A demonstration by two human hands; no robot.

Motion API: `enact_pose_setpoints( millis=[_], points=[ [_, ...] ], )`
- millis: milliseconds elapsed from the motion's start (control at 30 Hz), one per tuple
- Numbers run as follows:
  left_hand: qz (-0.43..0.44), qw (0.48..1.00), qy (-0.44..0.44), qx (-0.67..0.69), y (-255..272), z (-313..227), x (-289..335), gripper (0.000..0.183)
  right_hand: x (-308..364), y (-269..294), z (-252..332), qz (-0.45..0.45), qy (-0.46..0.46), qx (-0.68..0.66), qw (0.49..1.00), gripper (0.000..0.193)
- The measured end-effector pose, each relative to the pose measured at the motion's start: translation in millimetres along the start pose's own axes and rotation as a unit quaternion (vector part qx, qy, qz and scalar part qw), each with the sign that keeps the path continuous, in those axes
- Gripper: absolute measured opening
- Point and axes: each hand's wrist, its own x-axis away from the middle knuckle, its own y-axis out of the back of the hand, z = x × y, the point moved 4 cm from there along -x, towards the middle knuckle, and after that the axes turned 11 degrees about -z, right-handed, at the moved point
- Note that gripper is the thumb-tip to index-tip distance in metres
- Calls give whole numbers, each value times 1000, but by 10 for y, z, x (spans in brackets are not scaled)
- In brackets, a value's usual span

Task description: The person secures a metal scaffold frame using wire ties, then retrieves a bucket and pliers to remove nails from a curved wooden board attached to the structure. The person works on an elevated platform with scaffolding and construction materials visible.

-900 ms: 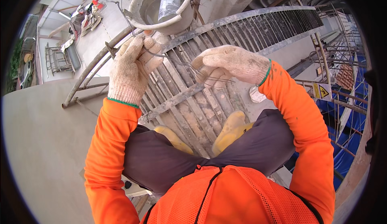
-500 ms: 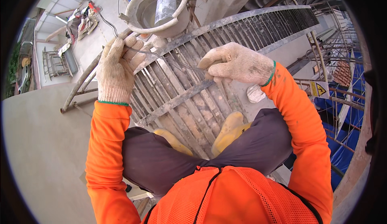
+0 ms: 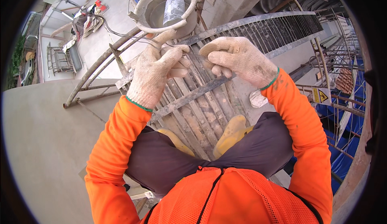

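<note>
Pinching a thin wire [image 3: 133,36] at the upper centre, both gloved hands, left hand [image 3: 155,72] and right hand [image 3: 238,58], are closed on it, and it may slip and whip toward the bucket [image 3: 161,22].

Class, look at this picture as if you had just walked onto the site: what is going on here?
A person in orange sleeves and knitted work gloves crouches on a slatted metal scaffold walkway. The left hand and the right hand are raised close together, both pinching a thin wire that trails off to the left. Just beyond the hands stands a grey bucket with a plastic bottle inside. Yellow boots rest on the slats below.
</note>
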Motion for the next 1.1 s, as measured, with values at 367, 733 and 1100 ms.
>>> enact_pose_setpoints(
  millis=[367, 733, 1100],
  points=[
    [24, 998, 11, -60, 9, -40, 37, 64, -65, 188, 25, -19, 11, 32, 999, 48],
    [64, 967, 36, -243, -186, 94, 182, 66, -105, -90, -21, 19, -22, 20, 999, 35],
    [123, 962, 48, -237, -223, 161, 197, 58, -188, -164, -75, -46, 29, 68, 996, 30]
  ],
)
